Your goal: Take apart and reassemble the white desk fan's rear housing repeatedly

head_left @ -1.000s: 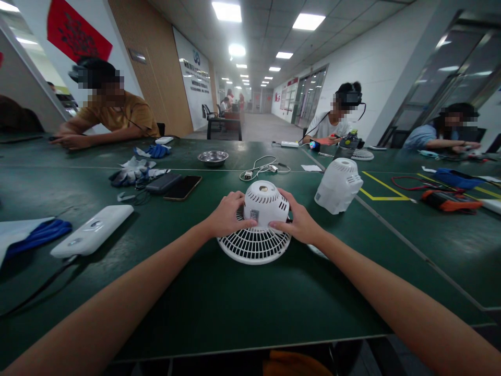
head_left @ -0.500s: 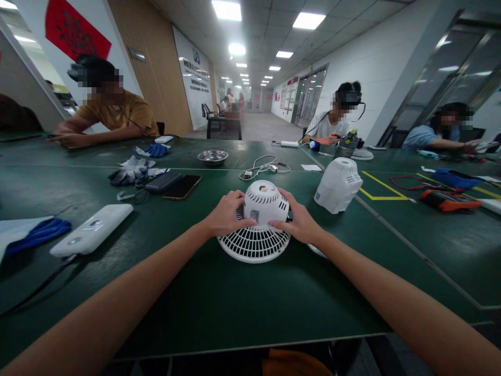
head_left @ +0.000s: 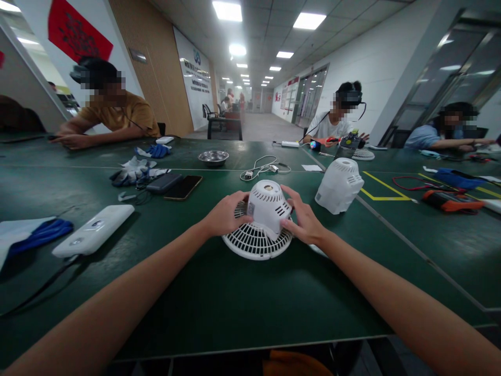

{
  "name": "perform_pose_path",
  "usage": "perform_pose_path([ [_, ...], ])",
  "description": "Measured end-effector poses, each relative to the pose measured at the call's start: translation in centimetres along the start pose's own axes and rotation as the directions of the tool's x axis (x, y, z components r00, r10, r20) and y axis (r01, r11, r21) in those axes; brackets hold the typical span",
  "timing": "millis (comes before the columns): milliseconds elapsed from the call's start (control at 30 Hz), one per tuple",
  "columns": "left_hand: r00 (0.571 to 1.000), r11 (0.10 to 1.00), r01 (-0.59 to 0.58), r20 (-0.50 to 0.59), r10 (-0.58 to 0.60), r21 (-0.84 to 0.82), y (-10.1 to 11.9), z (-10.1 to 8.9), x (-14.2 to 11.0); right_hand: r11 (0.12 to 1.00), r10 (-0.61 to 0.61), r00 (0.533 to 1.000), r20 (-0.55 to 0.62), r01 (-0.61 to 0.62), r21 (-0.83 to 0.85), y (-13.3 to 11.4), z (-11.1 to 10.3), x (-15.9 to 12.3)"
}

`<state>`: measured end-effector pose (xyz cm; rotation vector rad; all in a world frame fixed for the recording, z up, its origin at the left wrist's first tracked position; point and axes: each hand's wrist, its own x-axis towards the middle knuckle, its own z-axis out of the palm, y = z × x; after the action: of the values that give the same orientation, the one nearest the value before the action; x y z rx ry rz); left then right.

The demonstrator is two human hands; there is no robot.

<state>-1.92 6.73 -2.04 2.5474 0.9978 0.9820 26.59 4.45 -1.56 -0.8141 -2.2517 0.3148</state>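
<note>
A white fan lies face down on the green table in front of me. Its slotted motor housing [head_left: 268, 206] points upward above the round ribbed grille [head_left: 254, 247], and a small label shows on the housing's left side. Against that left side rests my left hand [head_left: 227, 215], its fingers curved round the housing. My right hand [head_left: 303, 219] grips the opposite side, thumb toward me and fingers behind. Part of the grille is hidden by the housing and hands. A white translucent plastic cover [head_left: 338, 185] stands apart, beyond my right hand.
To the left lie a white power bank [head_left: 94, 230], a phone [head_left: 183, 187] and gloves [head_left: 135, 172]. Farther back are a metal bowl [head_left: 213, 157] and a coiled cable [head_left: 264, 168]. An orange multimeter [head_left: 452, 202] lies right. Several people sit across the table.
My hands have turned the fan clockwise as seen from above. The housing's label has swung from the front to the left side, and the grille's edge notch has moved left.
</note>
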Motion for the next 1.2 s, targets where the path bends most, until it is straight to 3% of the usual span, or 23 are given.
perform_pose_path([
  [100,0.998,0.995,-0.008,-0.058,0.002,-0.1,0.3,0.1,-0.2,0.997,0.025,0.999,0.029,-0.027,0.073,-0.2,-0.1,-0.3],
  [300,0.996,0.98,-0.082,-0.046,0.075,-0.181,0.4,1.0,-0.7,0.996,-0.008,0.995,0.1,-0.001,0.094,-1.0,0.5,-0.4],
  [733,0.989,0.993,-0.118,-0.092,0.115,-0.021,3.1,0.8,-0.3,0.997,-0.007,0.995,0.101,-0.001,0.081,-1.2,0.5,-0.2],
  [1200,0.988,0.988,-0.152,-0.007,0.152,0.013,1.5,0.2,-0.1,0.998,0.005,0.994,0.113,-0.012,0.068,-1.6,0.3,0.0],
])
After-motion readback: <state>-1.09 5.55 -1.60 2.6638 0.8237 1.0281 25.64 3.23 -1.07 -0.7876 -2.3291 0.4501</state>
